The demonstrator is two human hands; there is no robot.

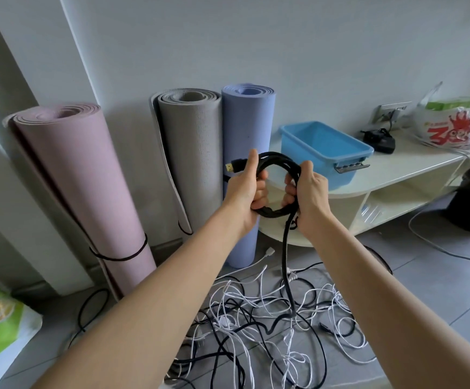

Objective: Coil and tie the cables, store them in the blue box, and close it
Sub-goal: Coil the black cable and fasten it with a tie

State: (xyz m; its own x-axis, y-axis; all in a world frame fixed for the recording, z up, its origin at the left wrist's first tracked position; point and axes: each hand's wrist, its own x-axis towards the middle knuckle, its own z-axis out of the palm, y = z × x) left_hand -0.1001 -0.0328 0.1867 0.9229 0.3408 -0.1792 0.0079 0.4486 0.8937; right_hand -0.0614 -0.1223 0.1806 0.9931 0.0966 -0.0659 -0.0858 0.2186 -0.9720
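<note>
Black cable [277, 164] round coil, both hands gripping

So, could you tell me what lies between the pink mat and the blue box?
In the head view, two rolled mats stand between the pink mat and the blue box: a grey mat, then a lavender mat beside the box's shelf.

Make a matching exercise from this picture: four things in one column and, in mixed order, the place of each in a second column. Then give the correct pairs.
Things:
1. blue box
2. black coil
3. tangled cables
4. pink mat

Places:
A. on the floor
B. leaning against the wall
C. held in both hands
D. on the cream shelf

Pairs: 1-D, 2-C, 3-A, 4-B
</note>
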